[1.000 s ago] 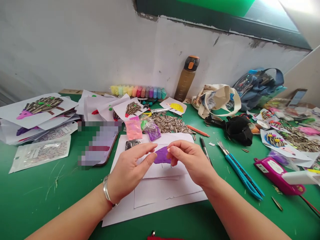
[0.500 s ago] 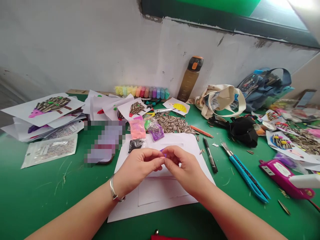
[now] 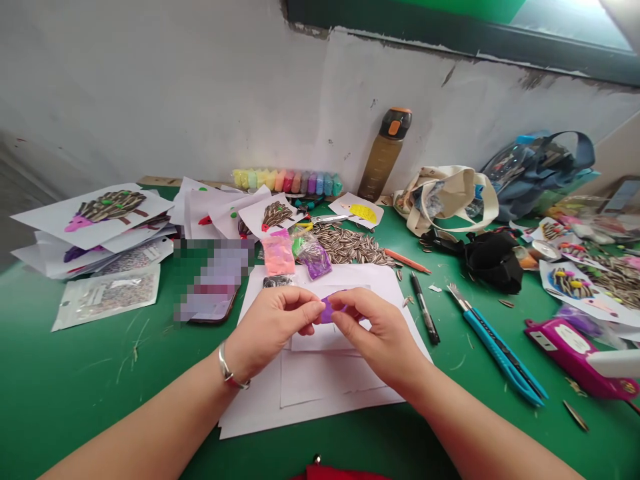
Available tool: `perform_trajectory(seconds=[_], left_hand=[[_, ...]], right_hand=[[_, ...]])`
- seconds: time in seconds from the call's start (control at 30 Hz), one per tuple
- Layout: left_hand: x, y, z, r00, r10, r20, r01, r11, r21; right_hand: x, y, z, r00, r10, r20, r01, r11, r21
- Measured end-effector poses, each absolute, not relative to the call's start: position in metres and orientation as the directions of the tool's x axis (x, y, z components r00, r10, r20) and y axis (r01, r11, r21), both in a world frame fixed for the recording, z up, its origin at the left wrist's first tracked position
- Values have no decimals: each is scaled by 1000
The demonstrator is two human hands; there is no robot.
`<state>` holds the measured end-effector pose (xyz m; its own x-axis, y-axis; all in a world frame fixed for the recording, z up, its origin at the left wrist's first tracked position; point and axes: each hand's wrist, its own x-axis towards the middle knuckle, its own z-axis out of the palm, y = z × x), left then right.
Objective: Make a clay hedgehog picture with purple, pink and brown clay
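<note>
A small piece of purple clay [image 3: 327, 311] is pinched between the fingertips of both hands, over white paper sheets [image 3: 320, 387] on the green table. My left hand [image 3: 280, 323], with a silver bangle at the wrist, grips the clay's left edge. Its right side is held by my right hand [image 3: 373, 327], whose fingers partly cover it. Just beyond the hands lie an orange clay packet [image 3: 278, 253], a purple clay packet [image 3: 317, 260] and a black packet [image 3: 278, 281], partly hidden.
Sunflower seeds [image 3: 350, 243] lie behind the paper. Hedgehog pictures [image 3: 105, 210] and a phone [image 3: 213, 287] are at left. A pen [image 3: 424, 308], blue cutter [image 3: 503, 350] and magenta glue gun [image 3: 575, 353] lie at right. A bottle [image 3: 384, 157] leans against the wall.
More of the purple clay shows between the fingertips, and the hands are slightly farther apart. The whole view has shifted a little.
</note>
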<state>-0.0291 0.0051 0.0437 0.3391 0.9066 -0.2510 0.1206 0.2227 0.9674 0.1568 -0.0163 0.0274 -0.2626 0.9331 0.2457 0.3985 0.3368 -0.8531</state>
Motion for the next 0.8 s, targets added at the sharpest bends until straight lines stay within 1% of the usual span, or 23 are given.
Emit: perform_trajectory(seconds=[0.17,0.33,0.5,0.57,0.7,0.8], left_hand=[[-27,3,44,354,888,-292,109,271,956],[-27,2,44,405,860,-309,103,293,950],[-27,3,42,404,855,-324,124,299,946],[-27,3,41,392,861,-326,133,297,946],[-28,3,40,391,852,-348,130,323,938],[-28,3,39,424,831,-358,115,343,932]], right_hand=[[154,-18,27,-274,941,197,412,300,-860],[154,-16,28,-217,974,60,319,129,-939],[154,-16,30,-210,976,58,324,125,-938],[154,-16,31,-224,975,11,282,76,-956],[155,-14,33,-243,964,-110,117,-84,-990],[156,-13,33,-236,961,-143,75,-129,-989]])
